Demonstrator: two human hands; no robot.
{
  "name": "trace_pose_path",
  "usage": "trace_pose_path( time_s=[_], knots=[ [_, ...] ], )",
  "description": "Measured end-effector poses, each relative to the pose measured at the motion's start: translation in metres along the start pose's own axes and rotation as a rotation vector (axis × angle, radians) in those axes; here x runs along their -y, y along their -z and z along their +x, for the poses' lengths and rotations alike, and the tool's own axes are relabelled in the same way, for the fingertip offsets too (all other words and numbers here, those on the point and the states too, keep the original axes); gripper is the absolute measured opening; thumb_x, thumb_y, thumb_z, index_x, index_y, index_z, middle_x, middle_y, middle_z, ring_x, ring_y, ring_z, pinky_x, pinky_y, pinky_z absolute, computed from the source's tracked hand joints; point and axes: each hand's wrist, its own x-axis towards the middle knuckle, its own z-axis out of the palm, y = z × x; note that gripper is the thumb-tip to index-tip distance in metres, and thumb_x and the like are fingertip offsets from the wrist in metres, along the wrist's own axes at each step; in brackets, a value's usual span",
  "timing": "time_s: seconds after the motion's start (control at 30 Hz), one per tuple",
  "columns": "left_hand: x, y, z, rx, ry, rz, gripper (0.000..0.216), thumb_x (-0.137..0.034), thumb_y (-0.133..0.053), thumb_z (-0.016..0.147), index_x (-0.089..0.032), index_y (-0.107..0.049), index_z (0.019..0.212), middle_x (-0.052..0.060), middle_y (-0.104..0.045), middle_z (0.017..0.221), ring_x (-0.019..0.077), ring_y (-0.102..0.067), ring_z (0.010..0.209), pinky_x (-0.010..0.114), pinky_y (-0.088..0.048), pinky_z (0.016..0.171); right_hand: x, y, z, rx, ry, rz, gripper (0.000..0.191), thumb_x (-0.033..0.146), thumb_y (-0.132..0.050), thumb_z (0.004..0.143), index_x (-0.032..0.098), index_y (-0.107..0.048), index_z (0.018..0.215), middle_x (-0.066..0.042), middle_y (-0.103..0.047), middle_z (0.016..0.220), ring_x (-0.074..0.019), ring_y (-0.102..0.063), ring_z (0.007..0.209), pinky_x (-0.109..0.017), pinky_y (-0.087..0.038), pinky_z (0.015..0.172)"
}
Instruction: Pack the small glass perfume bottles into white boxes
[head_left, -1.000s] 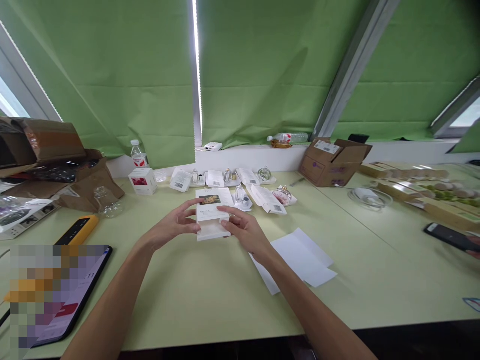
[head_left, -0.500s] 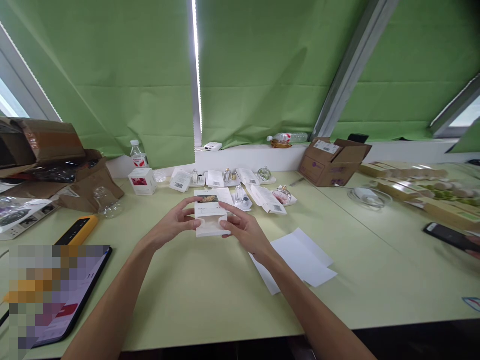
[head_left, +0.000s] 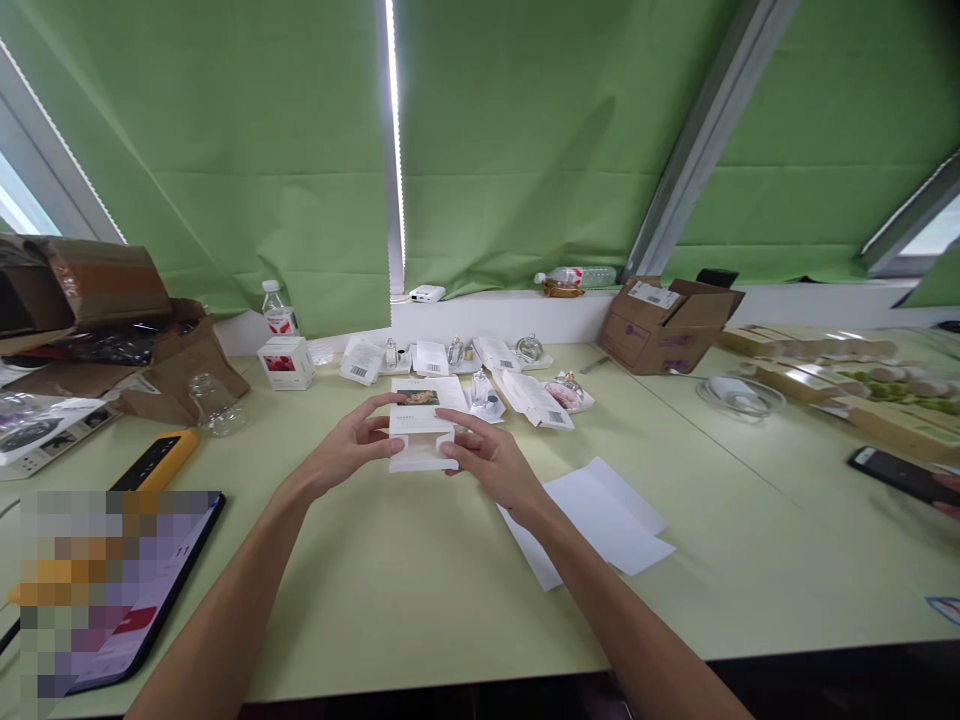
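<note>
A small white box (head_left: 418, 440) with a yellow flower picture on its raised top flap sits just above the pale green table (head_left: 420, 580), held between both hands. My left hand (head_left: 351, 448) grips its left side, thumb on the near edge, fingers curled over the top. My right hand (head_left: 489, 462) pinches the right side with fingers closed on it. Behind the box lie several white barcode sachets (head_left: 534, 398) and small glass bottles (head_left: 480, 385).
White paper sheets (head_left: 600, 515) lie right of my right arm. A tablet (head_left: 127, 590) and a yellow device (head_left: 156, 460) sit at the left, with brown cardboard (head_left: 112, 330) behind. An open carton (head_left: 660, 320) stands at the back right; a phone in another person's hand (head_left: 904, 475) shows at the far right.
The box's top flap has folded down closer to the body and the box has shifted slightly away from me; both hands keep their grip.
</note>
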Motion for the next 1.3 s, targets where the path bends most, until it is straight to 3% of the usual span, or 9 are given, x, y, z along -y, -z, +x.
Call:
trace_pose_path(
  time_s=[0.4,1.3],
  knots=[
    [0.0016,0.0,0.0004,0.049,-0.026,0.022,0.063,-0.035,-0.07,0.078,-0.031,-0.042,0.134,0.009,-0.056,0.129,0.0262,-0.057,0.107,0.039,-0.045,0.087,-0.0037,0.0009,0.0014,-0.018,0.0,0.002,0.046,0.039,-0.065,0.082,0.025,-0.058,0.126,-0.002,-0.067,0.088,-0.0159,-0.061,0.082,-0.032,-0.052,0.073],
    [0.0078,-0.0004,0.0023,0.041,-0.022,0.055,0.068,-0.038,-0.071,0.077,-0.032,-0.039,0.136,0.008,-0.058,0.122,0.0264,-0.057,0.106,0.042,-0.045,0.088,-0.005,0.0009,0.0017,-0.024,0.013,-0.057,0.047,0.043,-0.063,0.083,0.026,-0.058,0.126,-0.002,-0.067,0.085,-0.0159,-0.06,0.078,-0.034,-0.051,0.075]
  ],
)
